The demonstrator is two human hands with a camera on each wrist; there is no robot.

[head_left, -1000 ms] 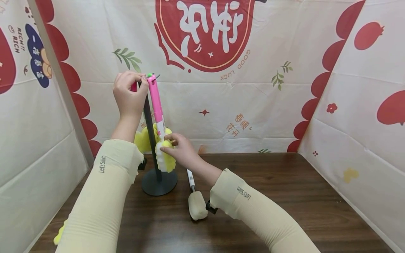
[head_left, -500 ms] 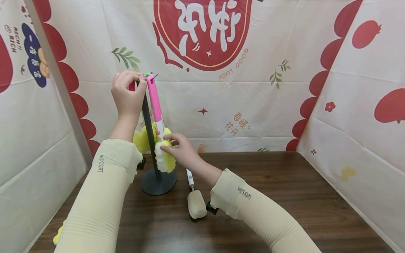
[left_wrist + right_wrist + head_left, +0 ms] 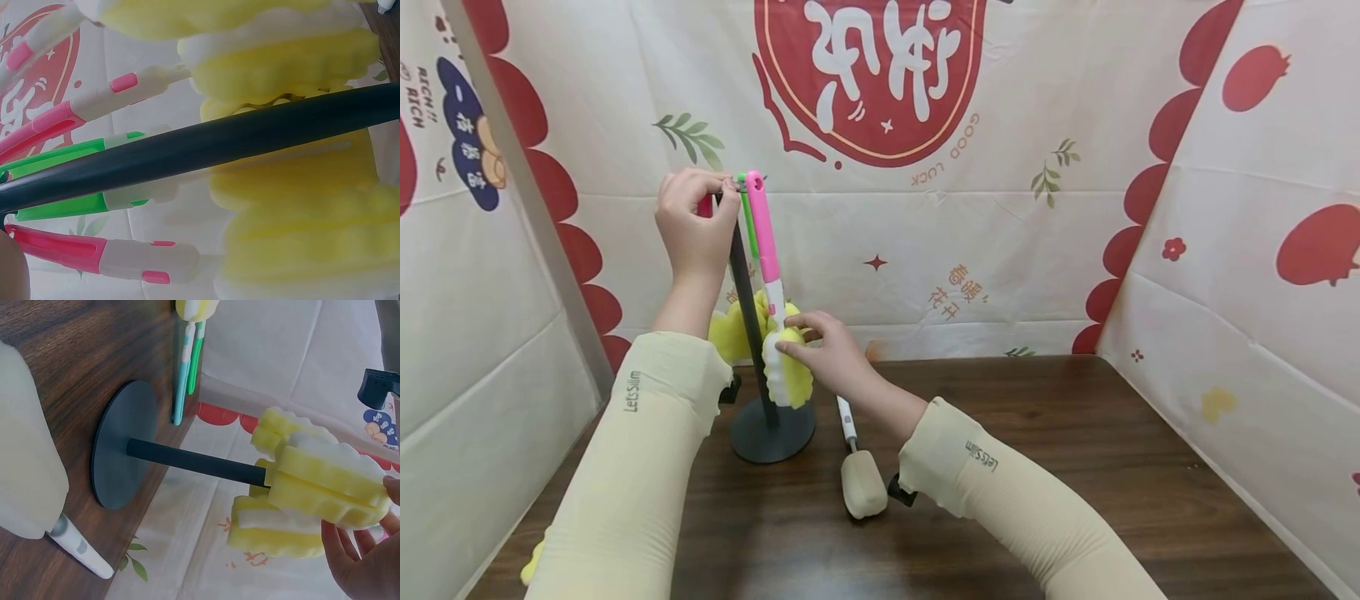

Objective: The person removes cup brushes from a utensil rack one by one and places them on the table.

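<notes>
Gripping stand (image 3: 748, 308) at top with left hand (image 3: 696, 221); pinching pink brush (image 3: 772, 288) by sponge (image 3: 787, 375) with right hand (image 3: 831, 354), close beside stand. Brace stand, support brush from below, guide handle (image 3: 763, 229) gently.

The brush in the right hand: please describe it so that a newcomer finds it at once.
In the head view, find the black stand on the brown table and follow its pole upward. Just right of the pole slants a brush with a pink and white handle. Unlike its green-handled neighbour, it is pink, and only its sponge head is held by the right hand.
</notes>
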